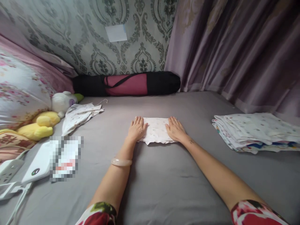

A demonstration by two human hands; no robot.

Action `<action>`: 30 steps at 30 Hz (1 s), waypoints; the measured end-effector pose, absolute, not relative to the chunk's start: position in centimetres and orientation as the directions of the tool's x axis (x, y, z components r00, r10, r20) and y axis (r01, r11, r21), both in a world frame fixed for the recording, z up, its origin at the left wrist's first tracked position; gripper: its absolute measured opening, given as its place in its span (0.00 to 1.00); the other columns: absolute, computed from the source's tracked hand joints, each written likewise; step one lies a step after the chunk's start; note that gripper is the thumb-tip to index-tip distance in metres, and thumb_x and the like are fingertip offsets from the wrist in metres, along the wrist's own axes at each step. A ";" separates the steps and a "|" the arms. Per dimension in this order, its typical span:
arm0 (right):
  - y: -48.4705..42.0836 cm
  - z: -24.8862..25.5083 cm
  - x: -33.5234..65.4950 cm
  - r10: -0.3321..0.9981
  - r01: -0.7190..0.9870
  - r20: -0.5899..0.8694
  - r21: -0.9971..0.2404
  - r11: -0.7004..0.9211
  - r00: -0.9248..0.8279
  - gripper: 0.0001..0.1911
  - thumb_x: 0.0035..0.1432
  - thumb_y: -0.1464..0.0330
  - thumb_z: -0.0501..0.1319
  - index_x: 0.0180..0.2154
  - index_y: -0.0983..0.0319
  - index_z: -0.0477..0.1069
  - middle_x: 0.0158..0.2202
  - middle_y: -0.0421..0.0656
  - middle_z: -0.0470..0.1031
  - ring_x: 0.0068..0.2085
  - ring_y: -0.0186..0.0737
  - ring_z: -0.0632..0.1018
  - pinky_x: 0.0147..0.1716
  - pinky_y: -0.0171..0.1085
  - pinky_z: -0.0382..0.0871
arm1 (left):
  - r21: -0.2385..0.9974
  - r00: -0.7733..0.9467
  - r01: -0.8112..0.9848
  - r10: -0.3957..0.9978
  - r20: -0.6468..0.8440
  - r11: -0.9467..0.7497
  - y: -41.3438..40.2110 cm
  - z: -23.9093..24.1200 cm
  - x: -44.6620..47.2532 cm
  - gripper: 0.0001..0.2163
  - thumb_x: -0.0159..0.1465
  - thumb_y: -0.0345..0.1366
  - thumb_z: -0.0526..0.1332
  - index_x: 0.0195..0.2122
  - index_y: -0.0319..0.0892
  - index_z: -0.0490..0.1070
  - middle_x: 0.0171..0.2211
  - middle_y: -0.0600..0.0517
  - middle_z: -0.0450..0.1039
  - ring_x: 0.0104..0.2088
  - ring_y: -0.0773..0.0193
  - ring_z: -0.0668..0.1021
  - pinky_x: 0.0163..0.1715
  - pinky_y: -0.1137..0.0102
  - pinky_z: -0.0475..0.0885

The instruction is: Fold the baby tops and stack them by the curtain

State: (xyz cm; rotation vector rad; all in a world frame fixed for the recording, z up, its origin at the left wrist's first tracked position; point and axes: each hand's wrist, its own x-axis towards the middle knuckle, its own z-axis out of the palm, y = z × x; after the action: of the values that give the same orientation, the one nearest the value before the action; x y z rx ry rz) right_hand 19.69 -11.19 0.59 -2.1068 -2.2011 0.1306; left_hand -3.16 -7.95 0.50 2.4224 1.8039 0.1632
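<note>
A small white cloth (pixel 157 130) with a faint print lies folded into a rectangle on the grey bed sheet (pixel 159 181). My left hand (pixel 137 128) rests flat on its left edge, fingers stretched out and pointing away from me. On the opposite edge my right hand (pixel 175 128) also lies flat, its thumb over the cloth. The cloth's near edge is wavy. To the right sits a stack of folded white printed cloths (pixel 255 131), apart from my hands.
A black and maroon long bag (pixel 127 84) lies along the wall. On the left are a crumpled white printed cloth (pixel 81 115), plush toys (pixel 38 125), a floral pillow (pixel 21 87), a white power bank (pixel 38 164) and a power strip (pixel 10 172) with cables. Purple curtains (pixel 225 50) hang at right.
</note>
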 end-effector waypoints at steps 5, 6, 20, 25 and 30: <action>-10.7 1.4 20.0 0.997 0.990 -0.056 -0.137 0.044 -0.052 0.34 0.68 0.59 0.38 0.66 0.74 0.51 0.69 0.55 0.50 0.69 0.49 0.51 0.66 0.47 0.45 | 0.190 0.282 0.938 0.957 0.068 -0.290 -8.0 1.6 -3.4 0.25 0.72 0.43 0.39 0.63 0.36 0.59 0.67 0.41 0.56 0.68 0.52 0.56 0.65 0.52 0.53; -10.6 1.5 20.1 0.997 0.989 -0.058 -0.140 0.045 -0.053 0.34 0.68 0.58 0.37 0.66 0.73 0.52 0.69 0.55 0.51 0.69 0.49 0.52 0.66 0.48 0.45 | 0.184 0.283 0.938 0.955 0.090 -0.295 -8.0 1.7 -3.5 0.24 0.72 0.42 0.39 0.62 0.36 0.60 0.66 0.42 0.57 0.68 0.53 0.56 0.65 0.53 0.52; -10.4 0.2 20.1 0.998 0.995 0.007 -0.082 0.064 -0.063 0.36 0.68 0.56 0.36 0.66 0.75 0.52 0.69 0.56 0.51 0.69 0.50 0.52 0.66 0.47 0.45 | 0.217 0.303 0.928 0.953 0.031 -0.302 -7.1 0.0 -4.3 0.28 0.71 0.45 0.38 0.66 0.31 0.54 0.68 0.37 0.49 0.69 0.50 0.51 0.66 0.56 0.50; -10.4 1.2 19.0 0.998 0.997 0.008 -0.049 0.066 -0.066 0.34 0.69 0.59 0.38 0.65 0.77 0.54 0.68 0.57 0.53 0.68 0.52 0.54 0.66 0.48 0.44 | 0.220 0.313 0.926 0.950 0.006 -0.307 -7.3 0.5 -4.2 0.29 0.71 0.45 0.39 0.66 0.28 0.53 0.68 0.36 0.48 0.69 0.48 0.50 0.66 0.55 0.49; -10.3 2.1 15.3 0.980 0.974 0.030 -0.104 0.199 -0.197 0.34 0.69 0.60 0.38 0.66 0.76 0.51 0.69 0.55 0.51 0.69 0.49 0.52 0.67 0.46 0.42 | 0.190 0.327 0.920 0.938 0.112 -0.343 -7.6 1.0 -4.1 0.27 0.72 0.44 0.39 0.65 0.33 0.55 0.67 0.38 0.52 0.69 0.51 0.51 0.66 0.53 0.48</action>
State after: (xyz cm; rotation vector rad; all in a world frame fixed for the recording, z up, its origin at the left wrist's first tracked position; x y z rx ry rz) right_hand 15.34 -10.28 2.12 -1.9316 -2.3620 0.0944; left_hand -4.11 -7.64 0.98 2.4830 1.7448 0.3086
